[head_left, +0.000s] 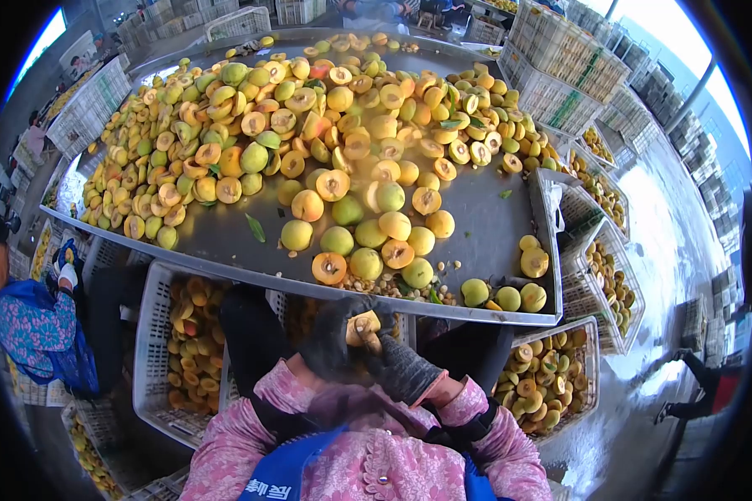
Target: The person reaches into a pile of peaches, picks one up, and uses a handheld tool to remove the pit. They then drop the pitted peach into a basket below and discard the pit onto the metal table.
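My left hand (326, 338), in a dark glove, is closed round a halved yellow peach (363, 327) whose cut face points up. My right hand (405, 369), in a grey knit glove, is close against it with the fingers curled. A brownish tip shows between the right hand and the fruit; whether it is a tool or a bare fingertip is unclear. Both hands are above my lap, just below the near edge of a metal table (493, 225). A large heap of whole and halved peaches (251, 125) covers much of that table. Loose pits (384, 286) lie along its near edge.
White plastic crates of halved fruit flank my knees: a left crate (149, 367) and a right crate (591, 346). More filled crates (635, 292) line the table's right side. Stacked crates (560, 67) rise behind. A co-worker (38, 326) in a blue apron sits at left.
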